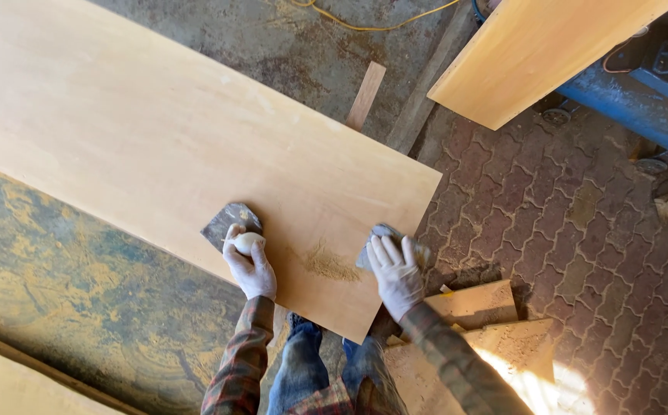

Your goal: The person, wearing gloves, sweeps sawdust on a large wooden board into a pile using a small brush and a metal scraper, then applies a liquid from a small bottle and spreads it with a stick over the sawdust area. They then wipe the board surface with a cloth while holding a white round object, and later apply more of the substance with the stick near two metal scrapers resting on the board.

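Observation:
A long pale plywood board (pixel 142 131) lies across the view from the upper left to the lower centre. My left hand (pixel 249 265), in a white glove, grips the light handle of a dark flat scraper (pixel 230 221) pressed on the board near its front edge. My right hand (pixel 395 269), also gloved, holds a grey flat pad or scraper (pixel 384 233) flat on the board near its right end. Between the two hands a small smear of tan filler or sawdust (pixel 330 265) sits on the wood.
A second pale board (pixel 534 46) leans at the upper right over a blue metal frame (pixel 641 107). Offcut wood pieces (pixel 488 323) lie on the brick paving at the lower right. A yellow cable (pixel 372 23) runs over the concrete floor, next to a thin wooden strip (pixel 366 96).

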